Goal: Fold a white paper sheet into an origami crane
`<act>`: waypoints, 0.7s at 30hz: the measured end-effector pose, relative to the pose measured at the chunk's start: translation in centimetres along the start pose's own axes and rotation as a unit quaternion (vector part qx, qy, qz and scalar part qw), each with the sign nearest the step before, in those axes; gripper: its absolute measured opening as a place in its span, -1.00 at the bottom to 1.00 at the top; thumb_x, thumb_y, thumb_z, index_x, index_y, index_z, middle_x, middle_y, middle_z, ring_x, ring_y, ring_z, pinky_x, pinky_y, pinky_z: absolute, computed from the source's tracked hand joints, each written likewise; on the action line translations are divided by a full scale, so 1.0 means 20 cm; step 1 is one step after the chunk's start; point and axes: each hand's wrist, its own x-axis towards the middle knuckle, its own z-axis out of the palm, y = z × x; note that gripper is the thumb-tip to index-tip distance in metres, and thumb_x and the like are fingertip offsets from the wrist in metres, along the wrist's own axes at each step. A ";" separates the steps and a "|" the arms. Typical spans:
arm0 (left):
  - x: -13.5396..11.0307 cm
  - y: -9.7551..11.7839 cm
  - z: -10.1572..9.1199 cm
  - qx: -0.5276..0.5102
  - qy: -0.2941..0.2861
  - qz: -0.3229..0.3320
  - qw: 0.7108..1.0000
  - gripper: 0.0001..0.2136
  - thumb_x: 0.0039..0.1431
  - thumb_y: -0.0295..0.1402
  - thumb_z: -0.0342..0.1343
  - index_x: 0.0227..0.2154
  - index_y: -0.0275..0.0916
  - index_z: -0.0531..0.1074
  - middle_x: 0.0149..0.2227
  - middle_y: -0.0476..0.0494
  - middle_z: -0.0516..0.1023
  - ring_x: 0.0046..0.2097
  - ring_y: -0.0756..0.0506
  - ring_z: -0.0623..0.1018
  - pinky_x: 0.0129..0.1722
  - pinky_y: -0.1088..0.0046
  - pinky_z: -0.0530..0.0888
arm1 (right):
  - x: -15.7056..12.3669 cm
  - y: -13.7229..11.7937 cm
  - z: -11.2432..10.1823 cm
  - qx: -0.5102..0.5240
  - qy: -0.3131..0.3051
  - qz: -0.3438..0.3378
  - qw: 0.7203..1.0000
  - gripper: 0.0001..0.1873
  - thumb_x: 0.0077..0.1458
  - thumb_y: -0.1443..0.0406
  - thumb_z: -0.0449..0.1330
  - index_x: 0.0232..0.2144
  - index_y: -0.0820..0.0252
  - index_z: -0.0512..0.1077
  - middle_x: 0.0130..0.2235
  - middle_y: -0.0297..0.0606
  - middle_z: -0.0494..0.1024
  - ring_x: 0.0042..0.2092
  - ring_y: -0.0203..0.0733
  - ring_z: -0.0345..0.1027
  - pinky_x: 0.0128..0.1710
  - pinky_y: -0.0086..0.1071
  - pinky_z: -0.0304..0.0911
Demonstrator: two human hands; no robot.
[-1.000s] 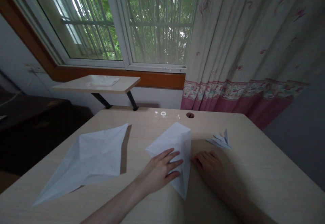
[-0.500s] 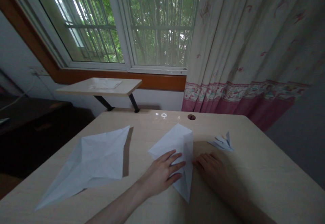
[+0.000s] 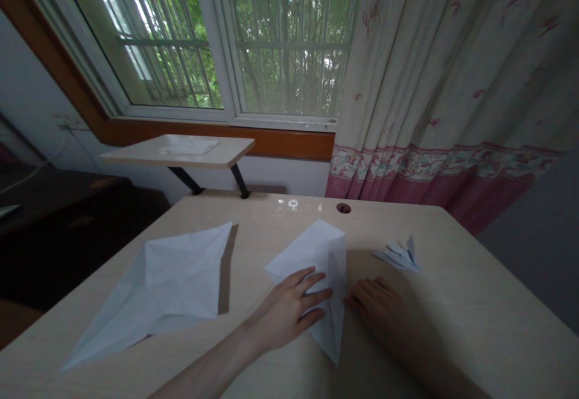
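A folded sheet of white paper (image 3: 335,260) lies in the middle of the table, its lower end narrowing to a point near me. My left hand (image 3: 294,308) rests flat on it, fingers spread over the folded layer. At the paper's right edge is my right hand (image 3: 373,305), its fingers curled and closed, with the fingertips on the edge crease. The curled fingers partly hide what they pinch there. Beyond my right hand sits a small folded paper piece (image 3: 400,255) with raised points.
A larger creased paper sheet (image 3: 181,278) lies on the left of the table (image 3: 470,302). At the back left, a raised shelf (image 3: 230,152) carries crumpled white paper (image 3: 190,144). A round cable hole (image 3: 344,208) is near the back edge, and a curtain (image 3: 434,164) hangs behind.
My right hand has slid slightly toward me along the paper's right edge. My left hand stays flat in place, and the view has shifted a little.
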 end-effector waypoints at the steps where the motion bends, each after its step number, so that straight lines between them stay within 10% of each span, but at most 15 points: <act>1: 0.00 0.00 0.00 0.001 -0.003 -0.001 1.000 -0.63 0.37 -0.28 0.10 0.21 -0.06 0.38 0.31 -0.13 0.32 0.34 -0.28 0.27 0.27 0.07 0.36 | 0.00 0.00 0.00 0.004 -0.001 -0.002 1.000 -0.61 0.37 0.43 -0.09 -0.42 0.14 0.42 -0.44 -0.29 0.56 -0.40 -0.14 0.47 -0.23 -0.22 0.26; 21: 0.01 0.01 -0.03 -0.005 -0.027 -0.018 0.999 -0.61 0.37 -0.29 0.12 0.22 -0.01 0.36 0.32 -0.11 0.31 0.34 -0.27 0.27 0.27 0.07 0.35 | -0.01 -0.04 0.01 0.155 -0.065 0.076 0.983 -0.80 0.22 0.38 0.10 -0.45 0.11 0.42 -0.44 -0.34 0.55 -0.40 -0.17 0.44 -0.34 -0.33 0.32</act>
